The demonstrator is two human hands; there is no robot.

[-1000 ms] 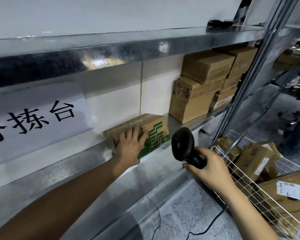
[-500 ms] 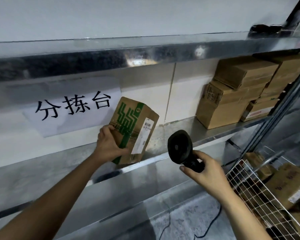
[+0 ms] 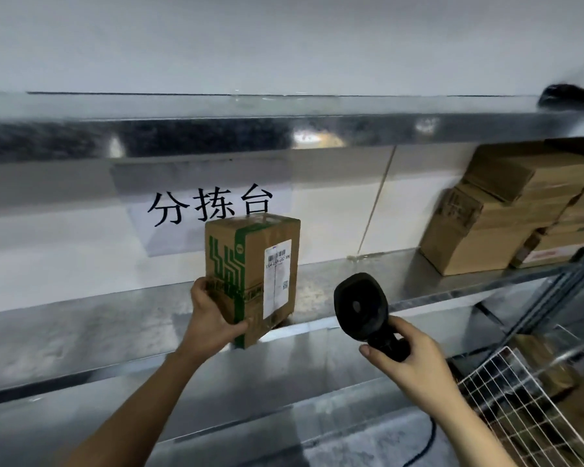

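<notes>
A brown cardboard parcel (image 3: 250, 274) with green print and a white shipping label stands upright above the front of the metal shelf (image 3: 81, 332). My left hand (image 3: 209, 318) grips its lower left corner, thumb on the front face. The label with its barcode faces me and the right. My right hand (image 3: 405, 358) holds a black handheld scanner (image 3: 361, 305) by its handle, to the right of the parcel and a little lower. The scanner's head points toward the parcel.
A stack of brown cardboard boxes (image 3: 506, 214) sits at the right end of the shelf. A white wire basket (image 3: 520, 406) with more parcels stands at lower right. A sign with black characters (image 3: 209, 205) hangs on the wall behind. An upper shelf (image 3: 284, 129) runs overhead.
My left hand lifted the parcel off the shelf, where it lay flat, and turned it upright with the label toward the scanner. The view swung left; the scanner stayed beside the parcel.
</notes>
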